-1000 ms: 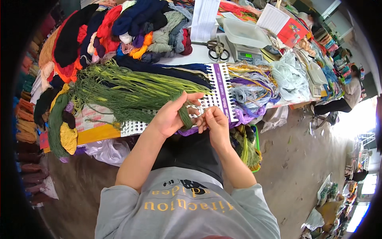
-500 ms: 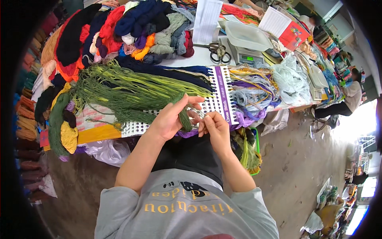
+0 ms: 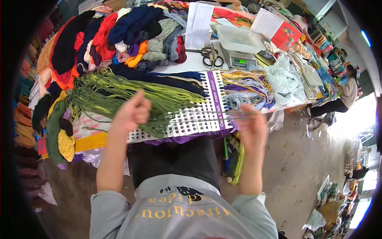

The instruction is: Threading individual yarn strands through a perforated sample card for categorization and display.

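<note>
Stretching over the perforated card [image 3: 217, 104], dark-green strands [image 3: 195, 120] reach your grasping right hand [image 3: 251, 124]; your left hand [image 3: 134, 111] curls beside green yarn [image 3: 156, 126] on the worktop [image 3: 191, 61], whether gripping I cannot tell. A translucent tray [image 3: 240, 38] sits on the digital scale [image 3: 237, 57].

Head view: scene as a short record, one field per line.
left hand: curled beside green thread; blurred, grip unclear
right hand: blurred, grip unclear; thin green strand reaches it
perforated card: white with purple band, beneath that strand
scissors: left of scale
scale: translucent tray on top, green display lit
</note>
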